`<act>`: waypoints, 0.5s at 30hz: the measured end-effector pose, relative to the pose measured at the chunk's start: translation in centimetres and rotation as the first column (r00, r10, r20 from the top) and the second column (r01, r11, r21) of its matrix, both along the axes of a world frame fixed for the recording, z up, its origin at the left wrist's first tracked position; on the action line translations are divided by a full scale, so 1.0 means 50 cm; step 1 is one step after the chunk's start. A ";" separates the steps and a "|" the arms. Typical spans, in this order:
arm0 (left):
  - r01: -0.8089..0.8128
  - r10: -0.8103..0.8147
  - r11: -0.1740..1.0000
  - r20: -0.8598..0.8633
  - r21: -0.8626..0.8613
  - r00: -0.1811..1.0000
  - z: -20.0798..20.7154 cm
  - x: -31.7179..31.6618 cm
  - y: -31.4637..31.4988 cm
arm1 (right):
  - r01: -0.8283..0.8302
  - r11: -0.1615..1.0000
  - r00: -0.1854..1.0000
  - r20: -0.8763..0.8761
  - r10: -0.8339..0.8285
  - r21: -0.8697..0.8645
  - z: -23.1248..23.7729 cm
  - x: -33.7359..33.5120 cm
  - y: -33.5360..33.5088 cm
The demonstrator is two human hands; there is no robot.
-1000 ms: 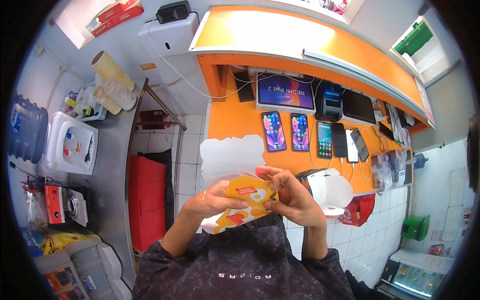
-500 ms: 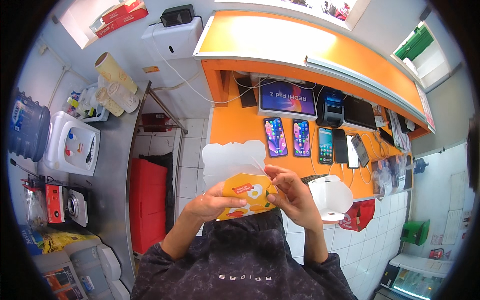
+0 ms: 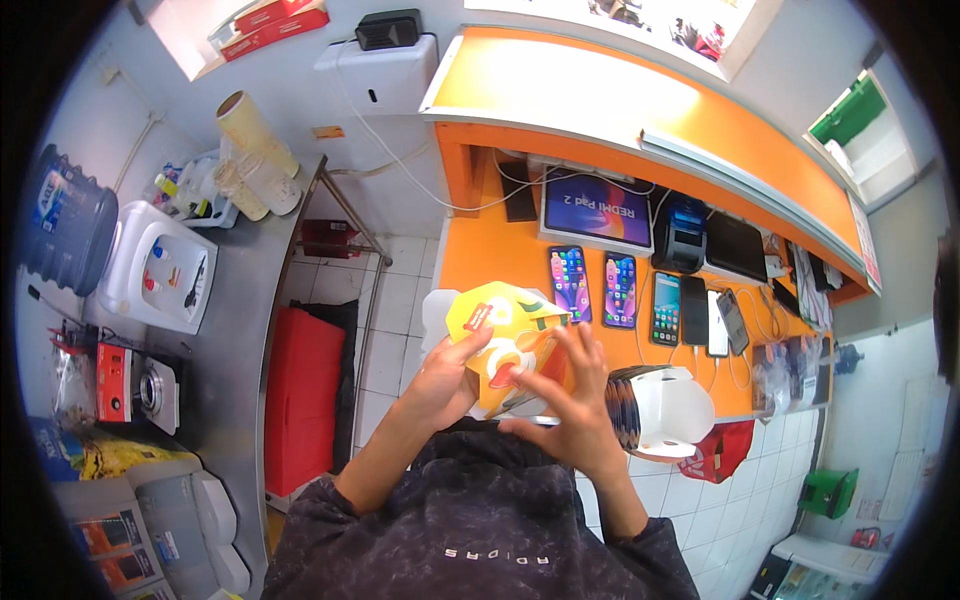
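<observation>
A yellow cardboard food box (image 3: pixel 490 350), printed with egg and vegetable pictures, is tilted in front of my chest with white inner flaps showing behind it. My left hand (image 3: pixel 440 385) is closed on its left side, thumb across the printed face. My right hand (image 3: pixel 580 410) is at the box's right side with fingers and thumb spread, some fingertips close to or touching the panel; exact contact is hard to tell. To the right, at the table's near edge, a nested stack of similar boxes (image 3: pixel 672 412) lies sideways, white inside outward.
On the orange table (image 3: pixel 480 240) several phones (image 3: pixel 620 288) lie in a row before a tablet box (image 3: pixel 597 210) and a small black printer (image 3: pixel 682 232). Charging cables trail between them. At left runs a steel counter (image 3: pixel 245 330) with a white basin (image 3: pixel 160 268); a red box (image 3: pixel 303 395) stands below.
The box has turned and tilted, with its white flaps now mostly behind the printed panel. My right hand has moved down and its fingers have spread apart. The view has shifted slightly.
</observation>
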State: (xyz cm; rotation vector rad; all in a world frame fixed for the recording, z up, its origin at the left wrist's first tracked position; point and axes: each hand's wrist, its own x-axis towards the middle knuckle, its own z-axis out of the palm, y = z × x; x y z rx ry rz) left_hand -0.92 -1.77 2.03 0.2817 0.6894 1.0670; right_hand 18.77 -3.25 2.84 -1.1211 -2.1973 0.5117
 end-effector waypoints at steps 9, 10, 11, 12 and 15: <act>-0.026 0.041 0.994 0.133 -0.110 0.990 -0.006 0.015 -0.002 | -0.019 0.985 0.998 0.065 0.008 0.171 -0.039 -0.004 -0.002; -0.022 0.038 0.994 0.150 -0.103 0.988 -0.008 0.013 -0.001 | -0.014 0.986 0.999 0.048 0.006 0.168 -0.040 -0.003 -0.001; -0.024 0.038 0.996 0.175 -0.081 0.984 -0.009 0.011 -0.002 | -0.017 0.986 0.999 0.036 0.011 0.163 -0.041 -0.003 -0.001; 0.023 -0.010 0.997 0.160 -0.078 0.987 -0.010 0.007 -0.003 | -0.009 0.988 1.000 0.012 0.007 0.156 -0.042 -0.002 -0.001; 0.135 -0.134 0.991 0.101 -0.007 0.986 -0.009 -0.005 -0.006 | -0.029 0.994 0.999 -0.040 0.034 0.109 -0.042 0.002 0.003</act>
